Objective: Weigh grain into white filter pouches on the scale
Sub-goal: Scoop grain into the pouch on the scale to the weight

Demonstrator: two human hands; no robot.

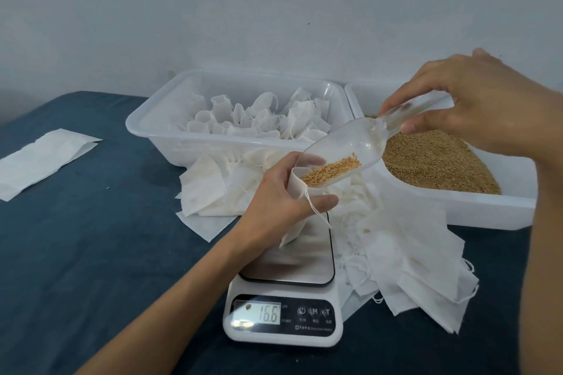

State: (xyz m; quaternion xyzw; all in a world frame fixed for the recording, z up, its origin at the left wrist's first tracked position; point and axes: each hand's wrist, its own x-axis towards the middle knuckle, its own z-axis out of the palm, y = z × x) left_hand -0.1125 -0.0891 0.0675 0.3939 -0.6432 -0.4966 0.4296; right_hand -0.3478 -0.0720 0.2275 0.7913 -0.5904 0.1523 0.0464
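Left hand (275, 201) pinches pouch (294, 222) open on scale (289, 259), reading 16.6; right hand (469, 106) grips clear scoop (341, 155); trickle grain (330, 172) slowly, lip inside mouth.

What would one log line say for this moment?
left hand: holds pouch open on scale | right hand: tips scoop | grain entering

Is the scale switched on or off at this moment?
On: the scale display is lit and reads 16.6, with the pouch touching its platform.
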